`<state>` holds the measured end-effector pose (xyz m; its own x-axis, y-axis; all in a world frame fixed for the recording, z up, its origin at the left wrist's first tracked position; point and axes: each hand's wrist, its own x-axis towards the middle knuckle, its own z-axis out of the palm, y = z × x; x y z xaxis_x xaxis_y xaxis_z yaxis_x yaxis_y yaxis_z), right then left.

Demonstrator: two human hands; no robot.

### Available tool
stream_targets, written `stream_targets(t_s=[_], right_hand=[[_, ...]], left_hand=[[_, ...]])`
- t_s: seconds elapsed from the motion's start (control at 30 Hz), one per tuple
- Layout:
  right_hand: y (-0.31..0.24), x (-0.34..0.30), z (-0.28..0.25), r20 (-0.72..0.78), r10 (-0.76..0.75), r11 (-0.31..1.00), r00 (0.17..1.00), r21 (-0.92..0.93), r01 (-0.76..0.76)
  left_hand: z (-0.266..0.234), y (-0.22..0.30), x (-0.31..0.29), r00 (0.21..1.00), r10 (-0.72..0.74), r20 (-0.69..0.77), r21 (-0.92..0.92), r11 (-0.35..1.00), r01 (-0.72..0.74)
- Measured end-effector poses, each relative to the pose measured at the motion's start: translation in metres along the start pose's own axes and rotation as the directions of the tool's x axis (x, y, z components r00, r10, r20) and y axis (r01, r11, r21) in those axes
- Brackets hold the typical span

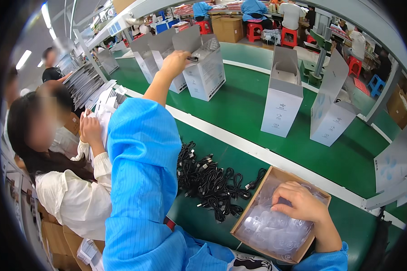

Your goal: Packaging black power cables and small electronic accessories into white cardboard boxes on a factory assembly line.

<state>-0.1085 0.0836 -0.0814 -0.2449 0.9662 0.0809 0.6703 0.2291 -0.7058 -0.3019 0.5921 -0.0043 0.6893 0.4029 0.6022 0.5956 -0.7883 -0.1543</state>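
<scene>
L hand (pixel 176 61) grips a blk cable (pixel 193 59) by the rim of an open white box (pixel 206 81) on the green belt (pixel 244 92). R hand (pixel 300 203) is curled over clear plastic pcs (pixel 262 226) in a cardboard tray (pixel 252 200); can't tell if it's grasping any. Cable pile (pixel 212 180) sits on the bench (pixel 348 217), just L of tray.

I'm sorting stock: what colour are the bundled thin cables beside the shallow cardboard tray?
The bundled thin cables are black, showing best in the head view.
</scene>
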Motion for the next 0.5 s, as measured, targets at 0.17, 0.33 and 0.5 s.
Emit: stream_targets(t_s=[0.17,0.33,0.5], right_hand=[[-0.004,0.004,0.005,0.015,-0.022,1.000,1.000,0.008,0.022],[0.005,0.008,0.003,0.007,0.026,0.999,1.000,-0.046,-0.026],[0.003,0.016,0.001,0.025,0.024,0.997,0.999,-0.072,-0.022]], left_hand=[[0.033,-0.039,0.021,0.928,0.054,0.369,0.080,0.993,-0.090],[0.058,0.011,0.020,0.961,-0.052,0.271,-0.181,0.978,0.104],[0.027,0.043,0.011,0.979,-0.134,0.156,-0.117,0.981,0.153]])
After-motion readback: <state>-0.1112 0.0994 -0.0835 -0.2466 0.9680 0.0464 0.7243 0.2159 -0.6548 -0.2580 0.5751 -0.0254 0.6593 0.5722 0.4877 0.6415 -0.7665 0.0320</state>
